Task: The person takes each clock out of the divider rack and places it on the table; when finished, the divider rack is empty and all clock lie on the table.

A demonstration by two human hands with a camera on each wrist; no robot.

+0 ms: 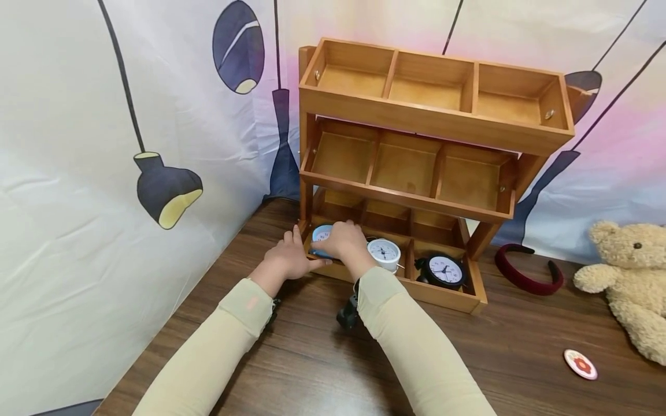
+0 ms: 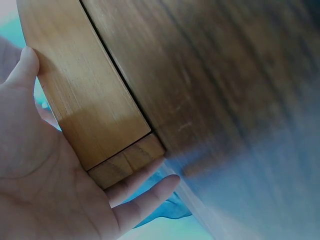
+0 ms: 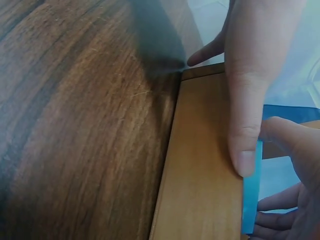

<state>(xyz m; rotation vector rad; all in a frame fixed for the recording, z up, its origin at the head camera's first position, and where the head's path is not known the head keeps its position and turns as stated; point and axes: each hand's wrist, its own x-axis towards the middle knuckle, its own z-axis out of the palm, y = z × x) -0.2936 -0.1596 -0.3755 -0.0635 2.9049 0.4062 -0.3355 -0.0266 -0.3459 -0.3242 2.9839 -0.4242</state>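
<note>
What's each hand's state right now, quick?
Left hand: open, touching the wooden rack's bottom tray at its left corner.
Right hand: closed, holding the light-blue clock.

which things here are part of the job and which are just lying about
Likely part of the job:
blue clock
white clock
black clock
wooden rack

Apparently just lying about:
dark red headband
teddy bear
flower-patterned disc
</note>
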